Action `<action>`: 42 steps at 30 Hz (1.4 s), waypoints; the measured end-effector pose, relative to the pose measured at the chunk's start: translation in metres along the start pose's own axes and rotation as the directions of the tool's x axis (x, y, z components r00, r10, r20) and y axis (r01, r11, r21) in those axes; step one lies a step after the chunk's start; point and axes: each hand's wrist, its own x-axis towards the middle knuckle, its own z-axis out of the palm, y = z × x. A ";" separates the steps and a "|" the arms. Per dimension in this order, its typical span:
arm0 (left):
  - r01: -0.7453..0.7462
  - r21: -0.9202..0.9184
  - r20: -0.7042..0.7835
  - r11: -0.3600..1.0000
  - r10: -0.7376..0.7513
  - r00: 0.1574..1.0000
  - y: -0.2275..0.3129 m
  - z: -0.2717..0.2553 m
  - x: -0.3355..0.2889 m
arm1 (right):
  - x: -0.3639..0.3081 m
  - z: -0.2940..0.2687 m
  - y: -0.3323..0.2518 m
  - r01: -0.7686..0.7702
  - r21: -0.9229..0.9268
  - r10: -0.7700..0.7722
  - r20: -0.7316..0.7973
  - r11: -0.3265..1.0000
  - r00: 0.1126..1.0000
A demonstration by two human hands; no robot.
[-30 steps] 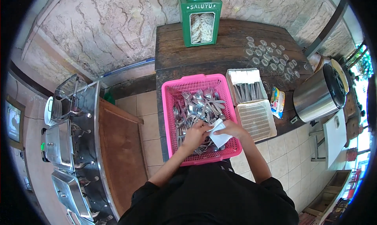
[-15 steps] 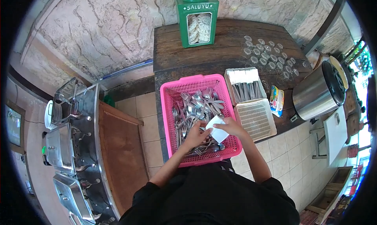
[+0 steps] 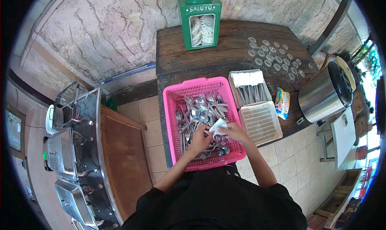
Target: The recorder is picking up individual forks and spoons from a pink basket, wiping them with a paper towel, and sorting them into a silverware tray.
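A pink plastic basket (image 3: 170,129) stands in front of me, heaped with loose metal spoons and forks (image 3: 201,109). Over its near right part, a white paper napkin (image 3: 219,124) is folded and creased between my hands. My right hand (image 3: 236,132) pinches the napkin from the right. At its left lower edge, my left hand (image 3: 200,140) is closed, thumb and fingers together on the paper. Whether a piece of cutlery lies inside the napkin is hidden. Right of the basket, a cream tray (image 3: 234,78) holds white napkins and a row of cutlery with grey handles (image 3: 253,94).
A cream slotted basket (image 3: 260,123) adjoins the tray on the dark wooden table (image 3: 177,49). Beyond are a colourful packet (image 3: 282,103), upturned glasses (image 3: 277,59), a steel drum-shaped pot (image 3: 321,94) and a green tin (image 3: 199,21). Steel chafing dishes (image 3: 62,153) line the left counter.
The napkin, flatter half a second ago, is now folded and bunched up. My right hand has turned it upward; my left hand has stayed close beside it.
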 end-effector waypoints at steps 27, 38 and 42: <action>-0.560 0.518 0.153 0.646 0.574 0.804 0.059 0.075 0.017 | -0.016 -0.024 0.027 0.395 0.294 -0.281 -0.363 0.870 0.889; -0.218 -0.083 -0.005 0.972 0.219 0.976 0.045 0.144 0.078 | -0.008 -0.092 0.057 0.404 -0.007 -0.369 -0.420 0.915 0.829; -0.067 -0.387 0.048 0.920 0.093 0.994 0.051 0.153 0.101 | -0.012 -0.119 0.053 0.428 0.097 -0.355 -0.414 0.899 0.839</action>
